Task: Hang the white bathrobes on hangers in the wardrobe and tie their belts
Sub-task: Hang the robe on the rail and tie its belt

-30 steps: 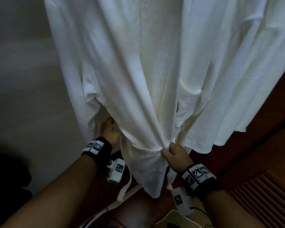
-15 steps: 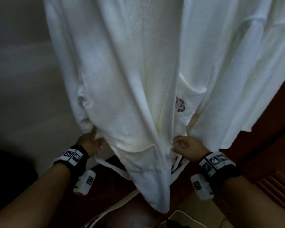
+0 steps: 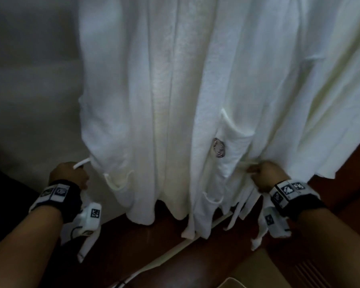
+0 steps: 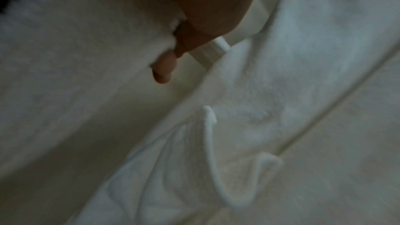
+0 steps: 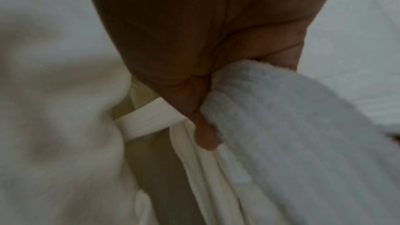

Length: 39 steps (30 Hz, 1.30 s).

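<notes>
A white bathrobe (image 3: pixel 175 100) hangs in front of me, with two pockets and a round dark logo (image 3: pixel 219 147) on the right pocket. My left hand (image 3: pixel 71 175) grips one end of the white belt (image 3: pixel 82 163) at the robe's left edge; that belt end (image 4: pixel 214 50) also shows under the fist in the left wrist view. My right hand (image 3: pixel 262 175) grips the other belt end (image 5: pixel 259 117) at the robe's right side, beside a narrow belt loop (image 5: pixel 147 117). Loose belt tails (image 3: pixel 237 213) dangle below.
More white robe fabric (image 3: pixel 320 80) hangs at the right. A pale wall (image 3: pixel 29 90) stands to the left. The dark brown wardrobe floor (image 3: pixel 133 246) lies below the hem, with a slatted panel (image 3: pixel 312 271) at the lower right.
Both hands have moved apart, from the robe's middle out to its sides, drawing the belt ends outward. The robe front has spread flat and the logo pocket has come into view.
</notes>
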### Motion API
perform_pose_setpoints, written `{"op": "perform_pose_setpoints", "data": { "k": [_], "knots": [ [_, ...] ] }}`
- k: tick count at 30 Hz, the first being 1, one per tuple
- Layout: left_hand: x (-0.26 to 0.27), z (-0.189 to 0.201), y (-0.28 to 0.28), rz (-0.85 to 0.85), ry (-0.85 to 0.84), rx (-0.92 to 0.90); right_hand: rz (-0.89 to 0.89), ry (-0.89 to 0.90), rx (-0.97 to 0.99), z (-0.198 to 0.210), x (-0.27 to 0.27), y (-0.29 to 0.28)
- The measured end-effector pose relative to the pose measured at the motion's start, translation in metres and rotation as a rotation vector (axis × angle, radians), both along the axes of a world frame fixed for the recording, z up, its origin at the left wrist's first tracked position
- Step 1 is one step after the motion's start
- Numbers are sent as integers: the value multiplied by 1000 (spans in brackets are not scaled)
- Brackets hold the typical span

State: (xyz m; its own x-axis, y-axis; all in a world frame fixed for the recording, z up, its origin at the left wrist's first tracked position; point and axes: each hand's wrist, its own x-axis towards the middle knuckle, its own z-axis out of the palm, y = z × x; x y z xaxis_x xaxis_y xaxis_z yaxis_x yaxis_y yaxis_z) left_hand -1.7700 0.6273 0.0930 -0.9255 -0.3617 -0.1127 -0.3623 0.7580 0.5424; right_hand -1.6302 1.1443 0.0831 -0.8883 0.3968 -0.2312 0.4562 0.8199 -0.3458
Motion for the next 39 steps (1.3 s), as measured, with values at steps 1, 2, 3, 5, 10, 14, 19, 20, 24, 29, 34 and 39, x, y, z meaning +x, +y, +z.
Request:
{"op": "perform_pose_setpoints", "data": {
  "k": [1,2,3,5,10,14,19,20,24,29,34,39],
  "knots": [
    [4,-2,0,9,26,8,3,-22,-38,-6,5,-5],
    [8,-6,-1,3,56,7,22,-43,-50,-12,11,-10],
    [11,-11,0,-12,87,17,33,-56,-61,-19,15,-14],
    [18,-18,5,-52,151,100,47,-47,-124,-25,24,-28],
    [64,-33,39,-198,180,303,89,132,-395,-19,51,-67],
    [104,-39,65,-296,277,505,159,199,-705,-7,80,-94],
    [152,-37,113,-330,213,838,475,171,-631,-14,111,-96],
    [163,-36,123,-340,174,874,547,195,-522,-15,116,-95],
    [202,-42,152,-490,27,844,681,231,-292,-10,149,-97],
    [254,-52,187,-582,-68,887,757,178,-303,13,186,-97],
    [297,-57,216,-669,-74,975,755,175,-251,20,202,-94],
    [330,-56,229,-692,-22,1009,641,298,-144,8,212,-89]
  ]
}}
